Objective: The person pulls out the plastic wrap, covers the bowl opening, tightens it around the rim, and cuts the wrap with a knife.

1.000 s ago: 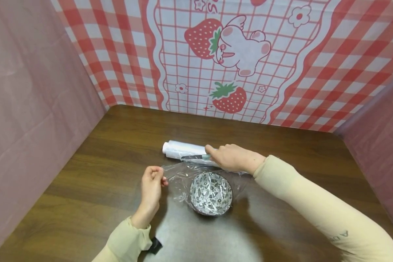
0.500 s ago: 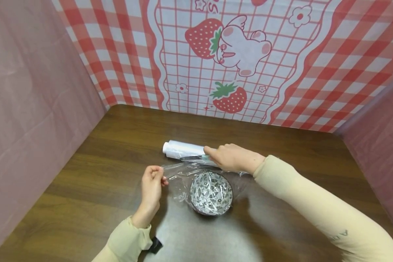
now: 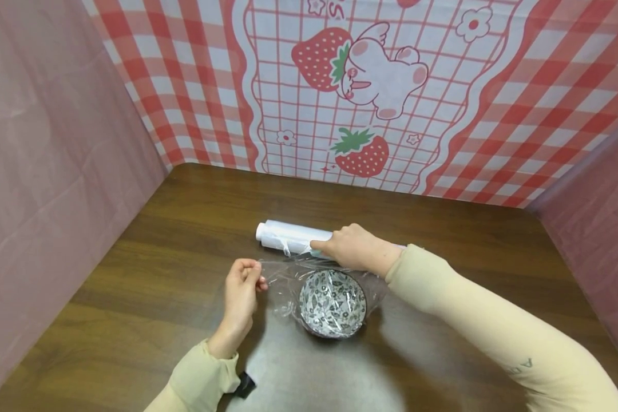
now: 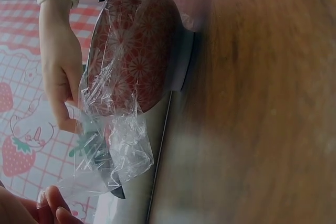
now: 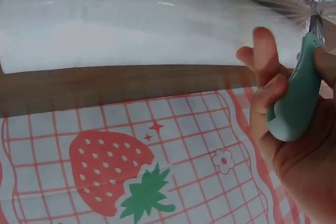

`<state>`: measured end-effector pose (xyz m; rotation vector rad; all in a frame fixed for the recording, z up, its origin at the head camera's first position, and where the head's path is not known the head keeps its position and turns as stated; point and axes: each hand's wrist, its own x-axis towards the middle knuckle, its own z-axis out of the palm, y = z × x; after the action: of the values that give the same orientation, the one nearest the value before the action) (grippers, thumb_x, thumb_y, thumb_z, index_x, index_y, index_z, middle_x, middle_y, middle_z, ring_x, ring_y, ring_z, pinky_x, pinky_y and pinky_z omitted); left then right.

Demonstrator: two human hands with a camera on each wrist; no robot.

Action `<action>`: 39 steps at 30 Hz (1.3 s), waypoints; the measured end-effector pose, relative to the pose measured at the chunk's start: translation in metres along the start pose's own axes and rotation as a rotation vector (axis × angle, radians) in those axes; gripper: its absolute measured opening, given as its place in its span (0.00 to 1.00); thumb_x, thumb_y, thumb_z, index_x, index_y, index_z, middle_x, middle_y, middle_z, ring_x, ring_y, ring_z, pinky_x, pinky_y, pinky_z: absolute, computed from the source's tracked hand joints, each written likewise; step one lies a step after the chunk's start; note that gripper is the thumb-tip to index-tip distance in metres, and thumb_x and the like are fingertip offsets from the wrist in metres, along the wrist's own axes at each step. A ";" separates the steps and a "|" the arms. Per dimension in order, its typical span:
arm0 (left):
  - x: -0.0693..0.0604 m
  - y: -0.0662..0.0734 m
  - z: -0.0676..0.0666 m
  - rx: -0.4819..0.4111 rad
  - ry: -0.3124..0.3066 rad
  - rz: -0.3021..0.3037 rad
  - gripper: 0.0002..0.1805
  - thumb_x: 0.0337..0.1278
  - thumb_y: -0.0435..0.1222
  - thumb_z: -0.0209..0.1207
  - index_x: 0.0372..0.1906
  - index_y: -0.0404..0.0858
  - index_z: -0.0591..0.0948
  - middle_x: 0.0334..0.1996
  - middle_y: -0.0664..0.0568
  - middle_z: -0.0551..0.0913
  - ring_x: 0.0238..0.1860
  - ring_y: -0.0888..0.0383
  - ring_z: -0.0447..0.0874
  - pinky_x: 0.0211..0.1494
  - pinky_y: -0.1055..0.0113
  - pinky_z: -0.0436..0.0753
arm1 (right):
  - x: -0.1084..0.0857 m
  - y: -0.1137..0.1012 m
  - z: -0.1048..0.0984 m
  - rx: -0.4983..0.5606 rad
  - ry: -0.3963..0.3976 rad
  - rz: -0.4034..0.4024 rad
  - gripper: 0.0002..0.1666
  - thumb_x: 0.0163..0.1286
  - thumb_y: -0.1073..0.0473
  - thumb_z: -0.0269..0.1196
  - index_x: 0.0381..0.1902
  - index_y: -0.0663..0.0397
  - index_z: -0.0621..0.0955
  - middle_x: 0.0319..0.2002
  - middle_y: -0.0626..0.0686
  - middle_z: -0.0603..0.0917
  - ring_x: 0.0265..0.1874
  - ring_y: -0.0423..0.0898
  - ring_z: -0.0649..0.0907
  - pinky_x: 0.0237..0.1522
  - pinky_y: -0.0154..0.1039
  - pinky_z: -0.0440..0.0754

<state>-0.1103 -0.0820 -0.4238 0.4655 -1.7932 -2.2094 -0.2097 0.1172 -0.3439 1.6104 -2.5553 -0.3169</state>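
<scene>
A bowl [image 3: 332, 306] with a dark leaf pattern inside stands on the table under clear cling film [image 4: 128, 142]. Its outside shows red with pale flowers in the left wrist view. My left hand [image 3: 241, 292], left of the bowl, pinches the film's edge between thumb and fingers. Behind the bowl, my right hand [image 3: 357, 246] grips the mint-green handle of a knife [image 5: 296, 93]. The dark blade shows through the film in the left wrist view, against the stretch between bowl and roll. The cling film roll [image 3: 288, 233] lies just behind, partly hidden by my right hand.
The brown wooden table [image 3: 134, 297] ends at a red-and-white checked cloth [image 3: 360, 103] with strawberries at the back. Pink cloth [image 3: 56, 143] hangs at the left and right sides.
My right hand has shifted slightly left with the knife, and its blade is now mostly hidden in the head view. The film there has bunched up near the roll. My left hand barely moved.
</scene>
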 end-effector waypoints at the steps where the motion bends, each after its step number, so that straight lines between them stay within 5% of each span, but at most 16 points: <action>1: 0.000 0.000 0.000 0.000 -0.003 0.002 0.02 0.60 0.26 0.47 0.33 0.29 0.68 0.17 0.56 0.71 0.17 0.66 0.71 0.23 0.76 0.74 | 0.000 -0.001 0.000 -0.018 0.008 -0.001 0.04 0.65 0.56 0.55 0.38 0.45 0.72 0.10 0.50 0.72 0.10 0.46 0.70 0.10 0.41 0.69; 8: -0.003 0.003 0.001 0.001 -0.024 0.044 0.02 0.60 0.26 0.48 0.33 0.29 0.68 0.18 0.56 0.71 0.19 0.66 0.71 0.25 0.75 0.75 | -0.001 -0.004 0.002 -0.094 0.044 0.006 0.09 0.58 0.64 0.57 0.35 0.46 0.71 0.10 0.50 0.73 0.09 0.46 0.71 0.09 0.41 0.69; 20: -0.001 0.003 0.000 -0.043 0.007 0.057 0.03 0.59 0.23 0.47 0.32 0.32 0.68 0.18 0.54 0.71 0.20 0.66 0.71 0.24 0.76 0.75 | -0.002 0.000 0.003 0.008 0.012 0.029 0.02 0.64 0.59 0.55 0.34 0.46 0.72 0.10 0.49 0.71 0.11 0.46 0.73 0.11 0.41 0.71; 39: 0.004 0.008 -0.005 -0.099 0.044 0.075 0.05 0.60 0.24 0.46 0.31 0.35 0.68 0.18 0.55 0.71 0.20 0.65 0.71 0.24 0.76 0.74 | -0.015 0.011 0.000 0.010 -0.061 0.068 0.03 0.64 0.57 0.57 0.34 0.47 0.73 0.13 0.50 0.74 0.13 0.47 0.75 0.12 0.43 0.71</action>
<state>-0.1118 -0.0890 -0.4175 0.4153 -1.6426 -2.2071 -0.2131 0.1350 -0.3407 1.5365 -2.6543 -0.3531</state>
